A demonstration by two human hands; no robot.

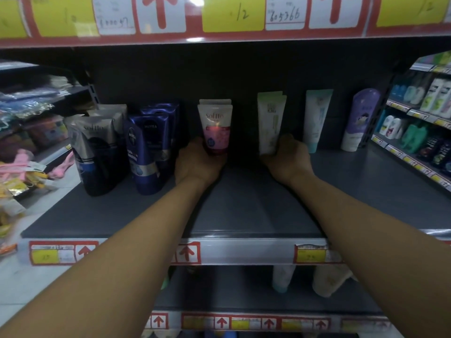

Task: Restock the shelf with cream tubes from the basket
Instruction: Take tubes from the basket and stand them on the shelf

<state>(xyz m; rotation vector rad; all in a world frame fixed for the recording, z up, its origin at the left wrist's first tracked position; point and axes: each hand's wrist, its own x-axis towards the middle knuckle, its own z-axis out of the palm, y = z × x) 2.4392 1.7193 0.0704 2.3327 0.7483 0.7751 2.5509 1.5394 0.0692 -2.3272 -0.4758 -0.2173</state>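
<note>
A dark grey shelf in a shop holds rows of tubes standing on their caps. The left hand has its fingers curled round the bottom of a pink and white tube, which stands up straight with another like it just behind. The right hand has its fingers wrapped round the bottom of a pale green tube, also upright, with one more behind it. Dark blue tubes stand to the left. A light blue tube and a purple bottle stand to the right.
</note>
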